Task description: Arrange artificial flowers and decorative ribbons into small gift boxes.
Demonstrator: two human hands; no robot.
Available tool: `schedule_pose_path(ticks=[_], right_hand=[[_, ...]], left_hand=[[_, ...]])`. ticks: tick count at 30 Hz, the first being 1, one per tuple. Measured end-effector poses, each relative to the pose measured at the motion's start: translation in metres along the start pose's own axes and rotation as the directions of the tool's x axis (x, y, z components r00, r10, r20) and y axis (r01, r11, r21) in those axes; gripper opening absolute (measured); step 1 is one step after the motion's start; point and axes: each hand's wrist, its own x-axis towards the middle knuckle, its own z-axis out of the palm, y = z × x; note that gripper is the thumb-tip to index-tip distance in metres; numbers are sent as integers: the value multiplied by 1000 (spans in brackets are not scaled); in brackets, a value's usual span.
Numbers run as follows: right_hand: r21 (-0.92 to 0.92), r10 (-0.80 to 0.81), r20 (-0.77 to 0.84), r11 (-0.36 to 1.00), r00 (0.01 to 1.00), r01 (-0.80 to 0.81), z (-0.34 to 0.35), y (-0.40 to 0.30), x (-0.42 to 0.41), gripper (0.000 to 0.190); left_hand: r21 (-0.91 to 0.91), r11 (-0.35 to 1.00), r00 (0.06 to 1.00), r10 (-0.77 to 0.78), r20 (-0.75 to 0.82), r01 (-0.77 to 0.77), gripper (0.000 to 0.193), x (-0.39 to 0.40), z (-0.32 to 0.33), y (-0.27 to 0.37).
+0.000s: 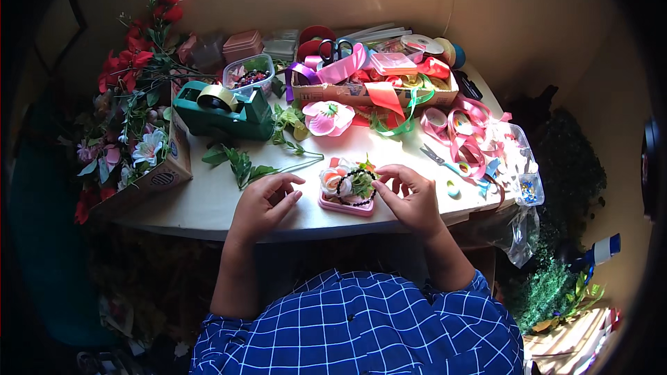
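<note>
A small pink box near the table's front edge holds peach and white artificial roses and green leaves. Across these flowers stands or leans a black bead bracelet. At its right side my right hand has thumb and forefinger on the beads. My left hand hovers left of the box, thumb and fingers apart, with nothing in it. Beyond the left hand lies a cut leafy stem. Small scissors with light blue handles lie past my right hand.
A green tape dispenser and a carton of artificial flowers stand at left. Behind are a pink flower head and a cardboard box of ribbons. Pink ribbon and a clear bead case occupy the right.
</note>
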Motion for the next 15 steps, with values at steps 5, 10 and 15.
schedule_pose_path(ticks=[5,10,15], right_hand=[[-106,-161,-35,982,986,156,6,3,0,20],[-161,-353,-111,929,929,334,11,6,-2,20],[-202,-407,-86,901,909,384,11,8,-5,22]], left_hand=[[18,1000,1000,11,-4,-11,20,0,0,0],[20,1000,1000,4,-5,-4,20,0,0,1],[27,1000,1000,4,0,-4,22,0,0,1]])
